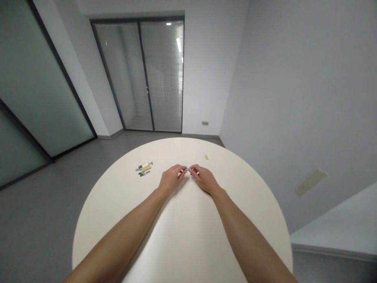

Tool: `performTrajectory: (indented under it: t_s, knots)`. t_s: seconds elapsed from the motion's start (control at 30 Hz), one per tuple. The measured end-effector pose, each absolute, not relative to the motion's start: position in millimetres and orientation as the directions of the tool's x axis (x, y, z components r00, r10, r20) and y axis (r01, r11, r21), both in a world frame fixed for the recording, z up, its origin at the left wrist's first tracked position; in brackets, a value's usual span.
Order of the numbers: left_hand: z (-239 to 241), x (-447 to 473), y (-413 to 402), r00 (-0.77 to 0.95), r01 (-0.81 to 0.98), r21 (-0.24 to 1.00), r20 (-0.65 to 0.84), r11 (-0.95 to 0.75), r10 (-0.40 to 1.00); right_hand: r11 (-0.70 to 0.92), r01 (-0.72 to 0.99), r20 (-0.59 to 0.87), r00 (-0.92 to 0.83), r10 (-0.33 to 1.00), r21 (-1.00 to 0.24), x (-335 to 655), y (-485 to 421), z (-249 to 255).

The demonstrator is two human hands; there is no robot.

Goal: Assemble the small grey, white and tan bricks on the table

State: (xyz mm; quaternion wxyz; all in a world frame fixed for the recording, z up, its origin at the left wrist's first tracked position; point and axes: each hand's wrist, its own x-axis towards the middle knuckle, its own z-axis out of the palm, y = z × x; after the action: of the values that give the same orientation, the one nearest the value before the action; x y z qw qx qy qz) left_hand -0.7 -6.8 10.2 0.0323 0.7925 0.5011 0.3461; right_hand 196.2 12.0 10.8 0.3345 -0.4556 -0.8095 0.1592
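Between my two hands is a small grey piece [187, 169], like a toy building brick, too small to make out fully. My left hand [172, 177] pinches its left end with thumb and fingers. Its right end is gripped by my right hand [204, 177] in the same way. Both hands are close to the table surface, near the middle. Off to the left of my left hand lies a loose pile of small pieces [145, 168] in tan, white, grey and dark grey. The fingertips hide the ends of the held piece.
A round white table [182, 236] stands before me. On it, beyond my right hand, lies a small tan piece [206, 157]. A wall [309, 98] rises close on the right. Glass doors [161, 78] with dark frames are across the room.
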Motion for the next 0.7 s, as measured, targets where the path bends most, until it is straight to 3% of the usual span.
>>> performTrajectory:
  t_s: [0.7]
  knots:
    - [12.4,0.8,-5.7,0.217,0.781,0.438,0.477,-0.445,0.851,0.532,0.605,0.391,-0.362,0.846,-0.593,198.0,13.7,6.8]
